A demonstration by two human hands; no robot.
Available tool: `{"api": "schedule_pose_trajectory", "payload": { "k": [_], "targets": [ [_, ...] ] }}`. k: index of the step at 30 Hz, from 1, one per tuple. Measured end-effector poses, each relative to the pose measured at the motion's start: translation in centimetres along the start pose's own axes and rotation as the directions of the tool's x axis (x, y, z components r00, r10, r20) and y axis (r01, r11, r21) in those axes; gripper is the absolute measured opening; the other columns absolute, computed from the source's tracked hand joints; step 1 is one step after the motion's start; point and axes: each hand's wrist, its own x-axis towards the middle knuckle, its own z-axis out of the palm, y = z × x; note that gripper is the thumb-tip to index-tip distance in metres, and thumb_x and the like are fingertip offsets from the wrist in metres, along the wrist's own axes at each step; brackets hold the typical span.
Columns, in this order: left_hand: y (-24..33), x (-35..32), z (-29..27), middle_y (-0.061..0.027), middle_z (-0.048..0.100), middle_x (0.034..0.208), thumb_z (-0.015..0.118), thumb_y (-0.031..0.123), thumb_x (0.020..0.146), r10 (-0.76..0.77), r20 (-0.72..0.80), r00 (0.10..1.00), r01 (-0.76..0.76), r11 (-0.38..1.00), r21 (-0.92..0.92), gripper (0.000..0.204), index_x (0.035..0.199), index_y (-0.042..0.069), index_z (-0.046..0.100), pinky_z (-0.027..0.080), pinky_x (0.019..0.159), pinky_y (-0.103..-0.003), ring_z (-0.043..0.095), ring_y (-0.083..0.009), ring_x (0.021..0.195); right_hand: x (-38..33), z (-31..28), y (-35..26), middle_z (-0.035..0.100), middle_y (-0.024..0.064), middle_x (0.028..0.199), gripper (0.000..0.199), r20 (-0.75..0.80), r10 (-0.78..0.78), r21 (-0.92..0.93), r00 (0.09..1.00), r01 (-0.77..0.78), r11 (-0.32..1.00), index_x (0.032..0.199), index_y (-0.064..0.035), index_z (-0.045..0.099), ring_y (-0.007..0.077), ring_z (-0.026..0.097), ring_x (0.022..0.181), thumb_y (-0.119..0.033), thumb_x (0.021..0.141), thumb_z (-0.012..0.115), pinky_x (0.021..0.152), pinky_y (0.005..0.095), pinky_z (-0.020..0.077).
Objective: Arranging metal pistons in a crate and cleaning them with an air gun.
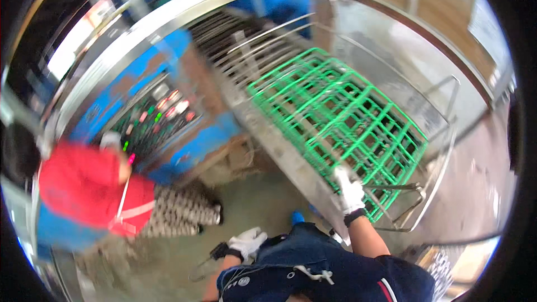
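Observation:
A green wire rack [341, 117] with a grid of square openings lies on a conveyor line, slanting from upper left to lower right. My right hand [350, 191], in a white glove, reaches its near edge, with the fingers closed on the green wire. Motion smears the detail of that grip. My left hand [247, 242], also white-gloved, hangs low by my front, away from the rack. Its fingers look loosely apart, and nothing shows in them. A dark band with a small dark object [220, 251] sits at the left wrist.
A person in a red top [92, 184] stands at the left, facing a blue machine [193, 106] with lit indicators. A metal rail [447, 162] curves around the rack's right end. Metal slats [235, 39] lie beyond the rack. Wet-looking floor [246, 190] lies between me and the machine.

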Motion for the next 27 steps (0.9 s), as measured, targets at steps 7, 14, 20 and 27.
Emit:
{"api": "schedule_pose_trajectory", "payload": {
  "k": [7, 14, 20, 27],
  "targets": [
    [-1.9, 9.4, -2.8, -0.0194, 0.069, 0.102, 0.053, 0.043, 0.093, -0.034, 0.092, 0.995, 0.014, 0.977, 0.211, 0.052, 0.121, 0.000, 0.062, 0.049, 0.090, -0.037, 0.066, -0.0297, 0.093, 0.7, 0.8, -2.9, 0.064, 0.0081, 0.066, 0.047, 0.169, 0.069, -0.335, 0.983, -0.008, 0.942, 0.079, -0.0167, 0.072, 0.0206, 0.063, 0.063, -0.052, 0.100, 0.049, 0.062, 0.0344, 0.0498],
    [6.8, 6.3, -7.9, -0.0053, 0.068, 0.120, 0.065, 0.047, 0.093, -0.078, -0.108, 0.991, 0.079, 0.997, 0.002, 0.048, 0.130, 0.017, 0.063, 0.046, 0.098, -0.037, 0.061, -0.0205, 0.111, 1.8, 0.6, -4.1, 0.070, 0.0038, 0.073, 0.036, 0.119, 0.065, -0.155, 0.991, -0.047, 0.987, 0.103, -0.0098, 0.073, 0.0089, 0.059, 0.068, -0.039, 0.104, 0.053, 0.063, 0.0273, 0.0483],
    [-0.2, 12.9, -9.1, 0.0037, 0.057, 0.082, 0.075, 0.040, 0.090, 0.175, -0.319, 0.931, -0.300, 0.866, -0.399, 0.040, 0.121, 0.017, 0.063, 0.042, 0.065, -0.030, 0.047, -0.0094, 0.070, -1.0, 0.6, -10.3, 0.068, 0.0066, 0.065, 0.061, 0.252, 0.307, 0.073, 0.918, -0.334, 0.940, 0.074, -0.0065, 0.070, 0.0192, 0.067, 0.057, -0.058, 0.100, 0.049, 0.054, 0.0316, 0.0531],
    [13.4, 9.6, -13.9, -0.0030, 0.058, 0.086, 0.061, 0.054, 0.095, 0.373, -0.315, 0.873, -0.402, 0.183, -0.897, 0.046, 0.109, 0.010, 0.058, 0.050, 0.079, -0.040, 0.056, -0.0200, 0.082, -14.2, 1.5, -13.4, 0.061, -0.0005, 0.058, 0.060, 0.196, 0.517, -0.164, 0.833, -0.492, 0.855, 0.070, -0.0100, 0.071, 0.0094, 0.054, 0.051, -0.067, 0.088, 0.063, 0.045, 0.0298, 0.0381]
  ]
}}
